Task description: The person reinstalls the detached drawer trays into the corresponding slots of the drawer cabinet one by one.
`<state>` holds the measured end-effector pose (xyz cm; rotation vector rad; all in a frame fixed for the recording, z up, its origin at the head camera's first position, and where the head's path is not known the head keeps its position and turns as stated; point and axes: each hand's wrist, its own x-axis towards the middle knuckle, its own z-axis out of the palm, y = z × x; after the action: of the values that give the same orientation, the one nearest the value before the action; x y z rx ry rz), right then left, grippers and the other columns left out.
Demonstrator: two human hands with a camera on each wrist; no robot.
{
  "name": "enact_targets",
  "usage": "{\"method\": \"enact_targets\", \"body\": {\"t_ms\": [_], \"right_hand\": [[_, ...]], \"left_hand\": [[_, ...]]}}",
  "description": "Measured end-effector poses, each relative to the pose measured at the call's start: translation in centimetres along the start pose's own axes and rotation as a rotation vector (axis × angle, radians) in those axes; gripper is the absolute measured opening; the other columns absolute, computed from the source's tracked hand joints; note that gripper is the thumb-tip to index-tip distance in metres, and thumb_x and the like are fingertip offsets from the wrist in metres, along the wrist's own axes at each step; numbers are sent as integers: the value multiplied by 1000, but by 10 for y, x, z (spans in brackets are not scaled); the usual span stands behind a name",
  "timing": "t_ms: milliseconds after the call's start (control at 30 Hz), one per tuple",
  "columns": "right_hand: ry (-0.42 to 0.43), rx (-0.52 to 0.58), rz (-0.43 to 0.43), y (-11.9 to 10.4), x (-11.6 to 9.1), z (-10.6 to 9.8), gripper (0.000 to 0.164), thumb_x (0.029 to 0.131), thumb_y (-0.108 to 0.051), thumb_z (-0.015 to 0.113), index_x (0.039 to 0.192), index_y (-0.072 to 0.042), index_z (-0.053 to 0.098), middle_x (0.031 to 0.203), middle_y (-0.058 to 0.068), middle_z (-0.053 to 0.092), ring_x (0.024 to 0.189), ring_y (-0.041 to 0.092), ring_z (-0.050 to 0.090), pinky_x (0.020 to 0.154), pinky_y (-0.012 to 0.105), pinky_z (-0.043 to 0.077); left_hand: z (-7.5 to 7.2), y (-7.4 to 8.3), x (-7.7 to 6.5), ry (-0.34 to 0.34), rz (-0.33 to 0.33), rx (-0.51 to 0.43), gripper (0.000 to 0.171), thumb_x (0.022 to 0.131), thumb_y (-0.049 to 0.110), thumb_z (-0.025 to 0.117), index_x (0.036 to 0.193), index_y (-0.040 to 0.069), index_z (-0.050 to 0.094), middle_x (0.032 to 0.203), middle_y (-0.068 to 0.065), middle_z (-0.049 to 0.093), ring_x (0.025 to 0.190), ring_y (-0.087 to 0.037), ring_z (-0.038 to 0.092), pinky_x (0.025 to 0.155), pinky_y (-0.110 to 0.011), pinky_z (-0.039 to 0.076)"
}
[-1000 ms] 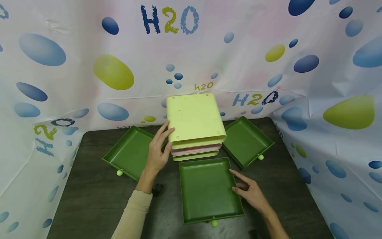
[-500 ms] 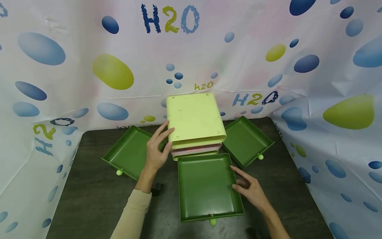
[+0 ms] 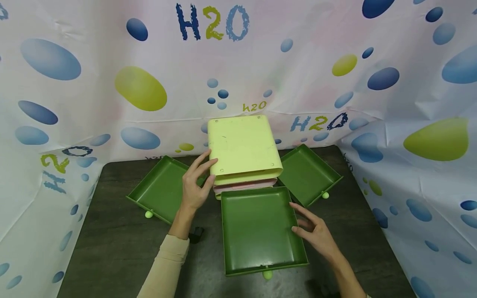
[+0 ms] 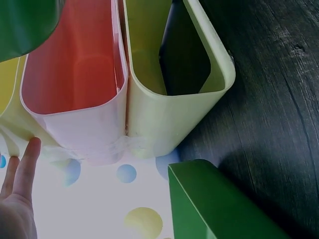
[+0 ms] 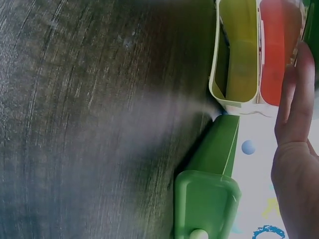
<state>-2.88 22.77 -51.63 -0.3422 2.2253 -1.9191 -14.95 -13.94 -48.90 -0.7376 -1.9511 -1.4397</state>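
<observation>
A cabinet [image 3: 244, 145] of stacked compartments, pale yellow above and below with a pink one between, stands against the backdrop. My left hand [image 3: 193, 186] rests its outstretched fingers on the cabinet's left side. My right hand [image 3: 316, 234] holds a green drawer [image 3: 262, 231] by its right side, thumb near the rim and some fingers hidden beneath. The drawer's round knob [image 3: 267, 275] faces me, and its far edge overlaps the lower compartments. From the left wrist, the pink compartment [image 4: 75, 124] and the bottom compartment [image 4: 164, 119] show open fronts, with the drawer's corner [image 4: 25, 25] at upper left.
A second green drawer [image 3: 164, 188] lies angled on the dark table [image 3: 112, 248], left of the cabinet and partly behind my left hand. Another green drawer [image 3: 307, 174] lies to the right. A printed backdrop [image 3: 298, 74] surrounds the table on the sides in view.
My right hand has moved the green drawer away from me, up toward the cabinet, so its far edge now covers more of the bottom compartment. My left hand stays on the cabinet's side.
</observation>
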Motion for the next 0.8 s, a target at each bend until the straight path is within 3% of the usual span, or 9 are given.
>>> {"method": "enact_targets", "body": {"t_ms": [233,467,633,733,800], "right_hand": [[-2,-4,-22,-2,0,-2,64,93,1,67,151,-5,41,149,-16,44,129,-1,46,87,25,54],[-16,1,-17,-6,1,-2,64,94,0,66,152,-6,41,149,-15,43,129,0,46,89,25,53],[-29,13,-31,-9,3,-3,63,94,2,65,152,-5,41,151,-12,42,128,3,49,88,25,53],[-34,24,-44,-12,4,-4,63,94,3,64,152,-4,40,153,-10,41,129,3,48,89,24,52],[-36,30,-50,-14,5,-5,63,94,3,64,152,-4,40,153,-9,41,130,4,48,90,24,52]], "left_hand": [[1,-2,0,9,-5,-24,42,101,33,59,127,1,67,144,-23,50,115,-38,61,85,-21,53],[1,-1,-2,22,-9,-35,41,100,31,61,127,2,67,144,-23,50,115,-31,62,85,-20,53],[2,17,6,30,-6,-42,35,98,18,62,122,-8,67,139,-32,49,110,-36,63,84,-19,52],[2,31,12,37,-8,-51,30,93,2,63,118,-14,65,135,-39,49,108,-47,61,85,-20,52],[2,36,14,41,-18,-47,30,89,-5,63,117,-15,65,134,-40,49,108,-47,61,84,-21,52]]}}
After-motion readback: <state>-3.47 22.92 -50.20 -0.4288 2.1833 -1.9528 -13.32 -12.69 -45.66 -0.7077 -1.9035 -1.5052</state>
